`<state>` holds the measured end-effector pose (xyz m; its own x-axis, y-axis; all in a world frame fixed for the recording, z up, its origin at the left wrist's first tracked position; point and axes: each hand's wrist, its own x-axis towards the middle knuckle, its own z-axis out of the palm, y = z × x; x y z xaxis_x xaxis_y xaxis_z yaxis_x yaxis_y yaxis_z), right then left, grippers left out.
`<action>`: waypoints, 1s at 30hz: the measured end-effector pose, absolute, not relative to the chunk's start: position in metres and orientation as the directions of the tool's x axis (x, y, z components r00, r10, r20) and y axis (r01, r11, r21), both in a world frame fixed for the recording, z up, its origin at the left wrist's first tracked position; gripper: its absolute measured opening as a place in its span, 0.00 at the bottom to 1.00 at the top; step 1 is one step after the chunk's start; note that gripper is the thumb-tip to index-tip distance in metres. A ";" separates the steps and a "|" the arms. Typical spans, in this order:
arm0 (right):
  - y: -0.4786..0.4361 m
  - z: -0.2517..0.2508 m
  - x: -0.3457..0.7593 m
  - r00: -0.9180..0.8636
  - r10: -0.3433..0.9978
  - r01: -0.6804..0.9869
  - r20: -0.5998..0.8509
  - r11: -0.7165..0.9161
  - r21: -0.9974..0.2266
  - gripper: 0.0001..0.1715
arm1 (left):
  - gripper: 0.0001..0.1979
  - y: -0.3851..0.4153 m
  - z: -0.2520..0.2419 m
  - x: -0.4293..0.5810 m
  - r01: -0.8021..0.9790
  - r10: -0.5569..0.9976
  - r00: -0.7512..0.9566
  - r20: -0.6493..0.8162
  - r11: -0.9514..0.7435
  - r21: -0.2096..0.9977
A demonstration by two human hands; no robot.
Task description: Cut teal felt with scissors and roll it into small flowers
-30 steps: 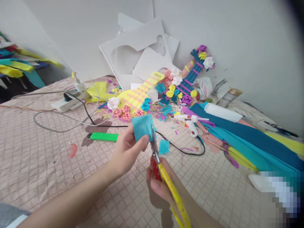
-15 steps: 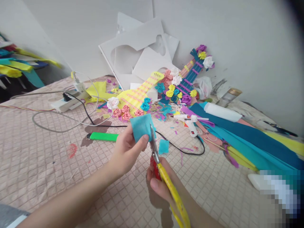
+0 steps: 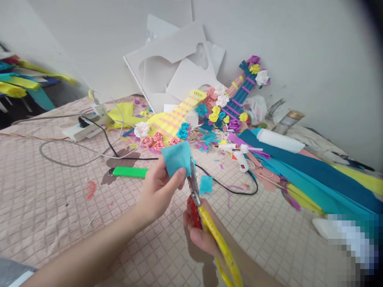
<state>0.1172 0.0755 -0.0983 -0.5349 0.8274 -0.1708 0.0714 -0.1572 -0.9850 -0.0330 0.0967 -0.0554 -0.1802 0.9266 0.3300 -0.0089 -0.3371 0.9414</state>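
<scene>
Between thumb and fingers, my left hand (image 3: 163, 185) pinches a squarish piece of turquoise crepe paper (image 3: 177, 158). My right hand (image 3: 200, 227) is wrapped round the handles of a pair of scissors (image 3: 194, 189), one handle yellow and the other red. The metal blades lie along the paper's right edge, pointing away from me. A smaller turquoise square (image 3: 206, 184) rests on the table just right of the scissors. Left of my left hand lies a green utility knife (image 3: 130, 172), its right end hidden behind the fingers.
A white glue gun (image 3: 239, 153) with a black cord lies right of centre. Behind are a yellow paper guitar (image 3: 173, 123) with paper flowers and a blue one (image 3: 239, 97). Rolls of blue crepe paper (image 3: 299, 163) cover the right. A power strip (image 3: 86, 126) and cables lie left.
The turquoise paper has shifted slightly left and up with my left hand. The scissors have opened a little less or more only marginally; my right hand stays almost in place.
</scene>
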 end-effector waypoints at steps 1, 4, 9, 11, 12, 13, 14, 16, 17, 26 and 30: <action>0.076 -0.096 0.119 -0.545 0.817 0.066 -0.187 -0.181 -0.981 0.26 | 0.03 0.097 -0.056 -0.033 -0.002 0.927 -0.176 0.332 -0.337 0.941; 0.078 -0.096 0.120 -0.571 0.795 0.057 -0.203 -0.208 -0.976 0.27 | 0.04 0.097 -0.055 -0.033 0.023 0.925 -0.173 0.338 -0.340 0.940; 0.074 -0.104 0.115 -0.542 0.822 -0.007 -0.177 -0.215 -0.977 0.31 | 0.04 0.096 -0.053 -0.030 0.066 0.899 -0.182 0.398 -0.392 0.917; 0.073 -0.106 0.113 -0.508 0.846 -0.034 -0.162 -0.207 -0.978 0.33 | 0.04 0.095 -0.053 -0.028 0.069 0.893 -0.189 0.409 -0.404 0.912; 0.073 -0.108 0.114 -0.506 0.848 -0.038 -0.155 -0.201 -0.979 0.33 | 0.03 0.095 -0.054 -0.028 0.065 0.892 -0.192 0.408 -0.404 0.913; 0.074 -0.109 0.114 -0.520 0.841 -0.035 -0.150 -0.196 -0.980 0.33 | 0.03 0.095 -0.055 -0.028 0.058 0.893 -0.195 0.405 -0.402 0.914; 0.075 -0.110 0.116 -0.542 0.827 -0.029 -0.146 -0.192 -0.981 0.32 | 0.03 0.095 -0.056 -0.028 0.051 0.895 -0.198 0.401 -0.399 0.916; 0.077 -0.112 0.118 -0.578 0.804 -0.019 -0.141 -0.186 -0.982 0.31 | 0.02 0.095 -0.057 -0.028 0.042 0.896 -0.200 0.397 -0.397 0.917; 0.079 -0.114 0.119 -0.589 0.796 -0.019 -0.139 -0.186 -0.982 0.31 | 0.02 0.095 -0.058 -0.028 0.042 0.893 -0.202 0.403 -0.404 0.914; 0.078 -0.109 0.118 -0.559 0.813 0.005 -0.163 -0.193 -0.981 0.29 | 0.02 0.096 -0.059 -0.028 0.084 0.870 -0.190 0.455 -0.447 0.890; 0.076 -0.102 0.118 -0.533 0.824 0.041 -0.190 -0.199 -0.979 0.26 | 0.02 0.096 -0.059 -0.028 0.093 0.868 -0.195 0.456 -0.446 0.890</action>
